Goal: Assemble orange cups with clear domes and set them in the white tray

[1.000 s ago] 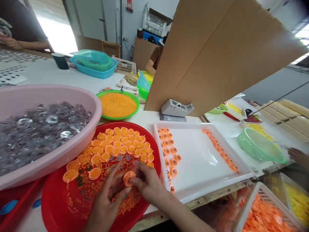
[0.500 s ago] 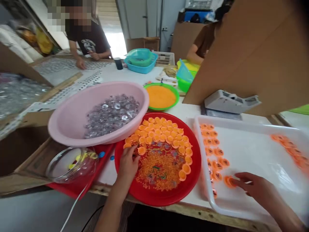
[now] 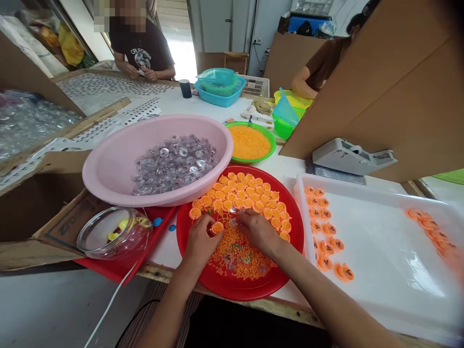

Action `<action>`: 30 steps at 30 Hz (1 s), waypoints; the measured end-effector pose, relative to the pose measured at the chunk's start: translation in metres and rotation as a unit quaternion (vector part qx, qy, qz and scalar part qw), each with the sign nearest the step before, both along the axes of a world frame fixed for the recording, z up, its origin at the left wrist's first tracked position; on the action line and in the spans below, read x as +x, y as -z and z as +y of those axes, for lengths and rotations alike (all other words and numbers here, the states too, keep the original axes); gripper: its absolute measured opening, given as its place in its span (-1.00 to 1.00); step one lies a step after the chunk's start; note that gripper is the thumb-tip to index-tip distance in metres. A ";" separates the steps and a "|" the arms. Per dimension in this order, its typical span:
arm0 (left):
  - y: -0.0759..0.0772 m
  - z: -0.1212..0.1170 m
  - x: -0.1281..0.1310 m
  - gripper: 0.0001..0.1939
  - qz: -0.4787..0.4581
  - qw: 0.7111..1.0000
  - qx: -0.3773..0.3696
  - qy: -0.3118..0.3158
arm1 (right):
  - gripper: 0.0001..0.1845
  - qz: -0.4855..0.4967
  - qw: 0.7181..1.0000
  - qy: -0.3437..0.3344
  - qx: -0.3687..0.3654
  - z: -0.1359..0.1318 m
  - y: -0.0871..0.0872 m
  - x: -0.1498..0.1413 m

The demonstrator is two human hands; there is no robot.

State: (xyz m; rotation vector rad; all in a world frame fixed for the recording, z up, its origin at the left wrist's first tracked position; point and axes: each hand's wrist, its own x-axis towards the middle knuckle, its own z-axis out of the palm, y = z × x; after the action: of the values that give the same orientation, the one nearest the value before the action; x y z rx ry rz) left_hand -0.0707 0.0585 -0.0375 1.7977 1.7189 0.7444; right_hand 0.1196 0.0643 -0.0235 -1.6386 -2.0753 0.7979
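In my left hand (image 3: 201, 241) a small orange plastic cup (image 3: 217, 227) is pinched between thumb and fingers, over the left part of the round red tray (image 3: 239, 293). My right hand (image 3: 259, 234) reaches into the same tray, fingers closed and pointing down beside a shiny clear piece (image 3: 232, 210); what they grip is hidden. Orange cups (image 3: 250, 191) crowd the tray's far side. Small orange beads (image 3: 235, 261) lie loose in its middle, with some green-and-yellow bits and clear pieces among them.
A pink basin (image 3: 105, 186) of clear plastic pieces overhangs the tray's far left. The white tray (image 3: 362, 302) at right holds rows of orange pieces (image 3: 326, 247). Behind are a green bowl of orange grains (image 3: 250, 142), a grey-white device (image 3: 353, 157) and a cardboard panel (image 3: 362, 92). Two people sit opposite.
My right hand has left an orange piece in the white tray and moved left into the red tray. My left hand has picked up the orange cup. The camera view has shifted slightly.
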 end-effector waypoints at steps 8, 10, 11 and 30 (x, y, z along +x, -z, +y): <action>0.016 -0.016 0.007 -0.69 -0.207 0.976 -0.064 -0.012 | -0.81 -0.052 0.998 -0.041 -0.024 -0.001 0.004 -0.001; 0.013 -0.019 0.009 -0.68 -0.257 0.959 -0.115 -0.023 | -0.85 -0.060 0.997 -0.033 -0.026 -0.006 0.002 0.005; 0.009 -0.020 0.009 -0.65 -0.297 0.942 -0.154 -0.034 | -0.87 -0.064 0.997 -0.028 -0.027 -0.007 0.002 0.008; -0.013 -0.030 0.017 -0.65 -0.551 0.781 -0.271 -0.110 | -0.61 -0.160 0.986 -0.045 -0.017 -0.024 0.009 0.023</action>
State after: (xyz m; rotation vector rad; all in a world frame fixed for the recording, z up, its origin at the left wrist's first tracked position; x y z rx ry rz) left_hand -0.0532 0.0288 -0.0248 0.4999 1.1045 0.9758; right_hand 0.1423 0.0404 -0.0328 -1.8012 -2.3801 0.6343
